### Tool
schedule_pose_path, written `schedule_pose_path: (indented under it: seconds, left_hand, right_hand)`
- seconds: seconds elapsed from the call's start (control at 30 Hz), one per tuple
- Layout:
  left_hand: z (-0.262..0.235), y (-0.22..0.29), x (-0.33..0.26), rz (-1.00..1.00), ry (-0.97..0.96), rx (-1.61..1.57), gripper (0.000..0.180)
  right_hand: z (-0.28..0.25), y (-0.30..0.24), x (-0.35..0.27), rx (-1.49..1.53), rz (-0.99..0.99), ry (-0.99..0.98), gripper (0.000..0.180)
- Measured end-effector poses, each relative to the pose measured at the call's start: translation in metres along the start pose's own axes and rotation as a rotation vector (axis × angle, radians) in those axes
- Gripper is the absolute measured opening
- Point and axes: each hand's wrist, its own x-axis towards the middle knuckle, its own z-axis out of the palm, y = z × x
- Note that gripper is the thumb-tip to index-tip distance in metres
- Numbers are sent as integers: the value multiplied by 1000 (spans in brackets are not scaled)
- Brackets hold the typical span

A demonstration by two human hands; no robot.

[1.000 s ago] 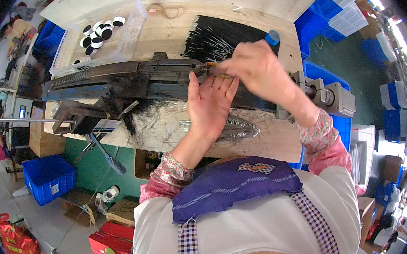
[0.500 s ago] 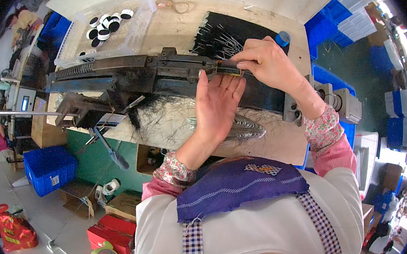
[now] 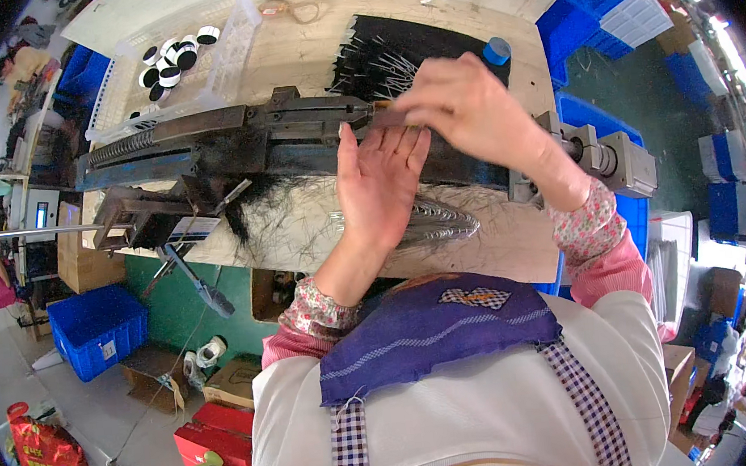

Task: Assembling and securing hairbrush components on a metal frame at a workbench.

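Observation:
My left hand [image 3: 379, 181] is held flat and upright, fingers together, its edge against the dark metal machine [image 3: 275, 144] that lies across the wooden bench [image 3: 518, 241]. My right hand [image 3: 469, 109] is curled over the machine's top, pinching a thin brownish piece at the slot. A heap of black bristles [image 3: 401, 55] lies behind the machine. Twisted wire brush stems [image 3: 439, 222] lie on the bench just under my left palm. Loose black fibres [image 3: 259, 212] are strewn below the machine.
A white crate [image 3: 222, 59] with black-and-white rolls stands at the back left. A blue cap [image 3: 496, 50] lies behind my right hand. Blue bins [image 3: 99, 329] and cardboard boxes [image 3: 235, 381] are on the floor at left, more blue bins [image 3: 586, 24] at right.
The view has shifted slightly. Both hands have stayed at the machine's slot; my left hand has straightened up flat beside the right, which has curled more over the top.

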Motion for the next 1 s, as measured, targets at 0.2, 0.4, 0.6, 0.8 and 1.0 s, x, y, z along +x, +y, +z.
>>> schedule_pose_path:
  seconds: [0.2,0.4,0.6,0.8,1.0]
  left_hand:
    - [5,0,-2,6,2,-17,57]
    - [6,2,-3,17,-3,2,56]
    - [6,4,-4,-7,-24,-2,57]
    - [6,4,-2,-18,-68,60,59]
    - [3,2,-5,49,-17,115,56]
  right_hand:
    - [8,5,4,-64,115,2,13]
    - [10,24,5,102,183,-118,15]
    - [4,15,7,-20,146,-146,14]
    - [4,20,5,-41,140,-145,14]
    - [-21,-23,6,-66,303,56,14]
